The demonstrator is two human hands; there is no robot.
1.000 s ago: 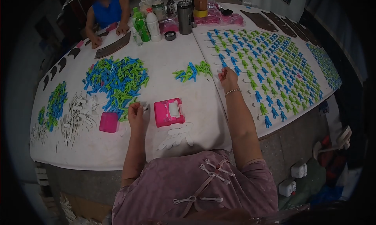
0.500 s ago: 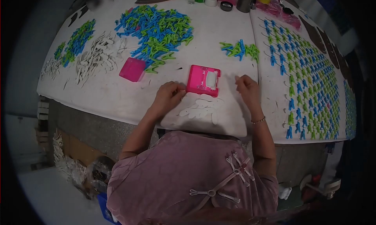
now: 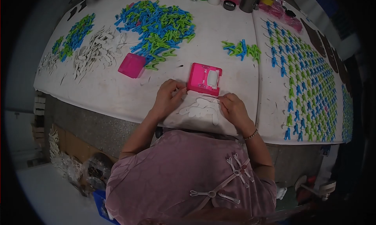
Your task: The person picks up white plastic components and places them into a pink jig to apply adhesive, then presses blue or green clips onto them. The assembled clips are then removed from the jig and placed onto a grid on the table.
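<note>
My left hand [image 3: 170,95] is closed in a pinch at the near left corner of an open pink plastic case [image 3: 199,75] with a white block [image 3: 212,78] in it. My right hand [image 3: 235,109] is pinched closed just below the case's near right corner. A thin white strip [image 3: 203,95] runs between my fingertips along the case's near edge, one end in each hand. Under it, several flat white pieces [image 3: 197,110] lie in a small overlapping pile on the table [image 3: 152,93].
A pink lid-like piece [image 3: 132,65] lies left, beside a large heap of blue and green clips [image 3: 156,25]. White strips [image 3: 94,54] are piled further left. A small clip group [image 3: 243,50] lies behind my right hand. Rows of clips [image 3: 309,84] cover the right table. Bottles [image 3: 249,1] stand at the back.
My right hand has moved left and down, from beside the case to its near edge, and now pinches the strip's right end. My left hand has stayed almost in place.
</note>
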